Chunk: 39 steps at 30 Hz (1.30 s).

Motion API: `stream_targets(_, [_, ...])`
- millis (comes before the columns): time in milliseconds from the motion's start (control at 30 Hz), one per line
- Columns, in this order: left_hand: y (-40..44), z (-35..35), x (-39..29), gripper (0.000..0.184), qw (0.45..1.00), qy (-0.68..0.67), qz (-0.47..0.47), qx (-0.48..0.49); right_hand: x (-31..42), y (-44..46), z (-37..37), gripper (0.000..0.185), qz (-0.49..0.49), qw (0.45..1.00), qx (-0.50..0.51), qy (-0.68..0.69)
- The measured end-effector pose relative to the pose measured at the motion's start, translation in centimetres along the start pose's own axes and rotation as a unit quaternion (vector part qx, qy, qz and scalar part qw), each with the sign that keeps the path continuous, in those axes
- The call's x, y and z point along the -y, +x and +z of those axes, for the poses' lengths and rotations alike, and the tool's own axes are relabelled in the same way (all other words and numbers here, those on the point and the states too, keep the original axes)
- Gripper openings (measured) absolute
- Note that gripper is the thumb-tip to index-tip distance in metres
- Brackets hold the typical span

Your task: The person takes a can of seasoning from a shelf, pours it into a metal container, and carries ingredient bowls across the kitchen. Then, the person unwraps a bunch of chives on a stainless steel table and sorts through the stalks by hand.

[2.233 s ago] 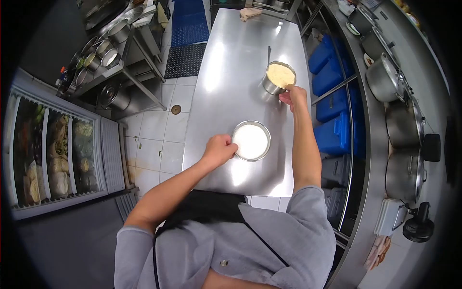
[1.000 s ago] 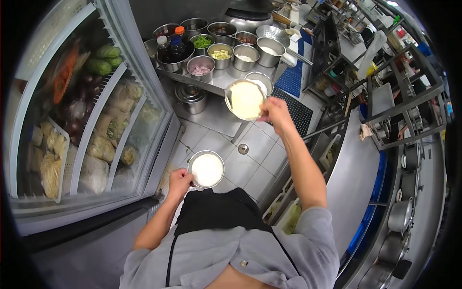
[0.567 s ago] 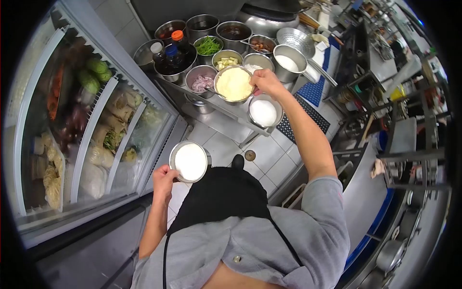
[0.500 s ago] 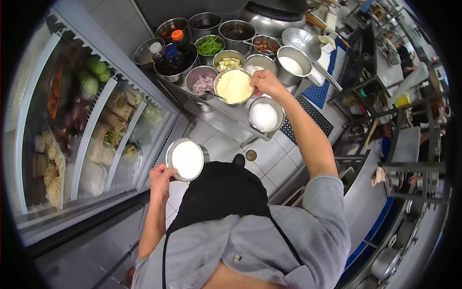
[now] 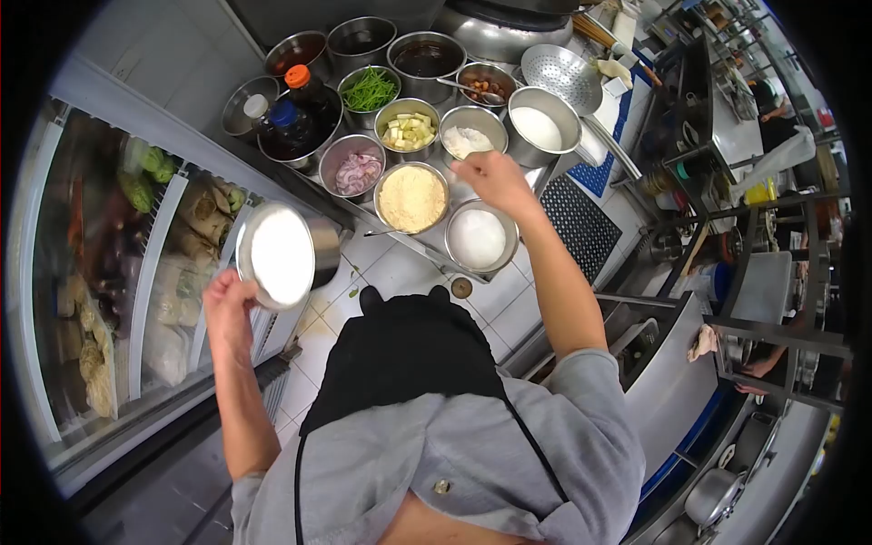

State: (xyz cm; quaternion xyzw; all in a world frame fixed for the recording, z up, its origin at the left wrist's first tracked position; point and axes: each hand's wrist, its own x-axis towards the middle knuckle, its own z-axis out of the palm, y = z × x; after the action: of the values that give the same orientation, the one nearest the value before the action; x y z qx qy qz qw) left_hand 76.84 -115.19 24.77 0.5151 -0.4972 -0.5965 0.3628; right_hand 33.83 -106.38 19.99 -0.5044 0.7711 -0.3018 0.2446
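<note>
My left hand (image 5: 229, 304) grips the rim of a metal pot (image 5: 327, 250) at the left, beside the fridge. The pot is tilted and shows smooth white contents. My right hand (image 5: 495, 186) is over the counter with fingers curled, at the near rim of a bowl of white powder (image 5: 467, 141). Its fingertips are blurred, so I cannot tell whether they touch the rim. Just left of it stands a bowl of pale yellow powder (image 5: 411, 198) with a handle sticking out. Below it is a bowl of white granules (image 5: 477, 239).
Around them stand bowls of sliced shallots (image 5: 356, 172), pale cubes (image 5: 409, 131) and green pieces (image 5: 370, 89). Capped bottles (image 5: 291, 121) stand in a pot. A perforated ladle (image 5: 560, 77) lies behind. The glass-front fridge (image 5: 136, 300) borders the left.
My left hand has moved the pot left and up, tilting it. My right hand has left the yellow powder bowl, which now sits nearer me. The view has shifted slightly.
</note>
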Motion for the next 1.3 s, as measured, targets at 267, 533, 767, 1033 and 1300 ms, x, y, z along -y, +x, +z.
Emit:
stream_targets(267, [7.7, 12.7, -7.7, 0.006, 0.969, 0.095, 0.104, 0.201, 6.6, -5.8, -7.0, 0.037, -0.077, 0.952, -0.043, 0.295])
stream_targets(533, [8.5, 30.2, -4.7, 0.013, 0.932, 0.062, 0.065, 0.351, 2.7, -7.7, -10.5, 0.018, 0.093, 0.929, -0.163, 0.318])
stream_targets(767, [9.5, 34.1, -2.9, 0.019, 0.871, 0.158, 0.052, 0.462, -4.8, -7.9, -9.5, 0.01, 0.126, 0.91, -0.225, 0.324])
stream_targets(1033, [9.4, 22.9, -8.5, 0.04, 0.888, 0.041, 0.064, 0.453, -9.0, -8.1, -6.0, 0.008, 0.173, 0.835, -0.324, 0.409])
stream_targets(1300, [9.6, 5.4, 0.4, 0.02, 0.956, -0.075, -0.047, 0.278, -8.6, -8.9, -3.7, 0.008, 0.216, 0.819, -0.29, 0.446])
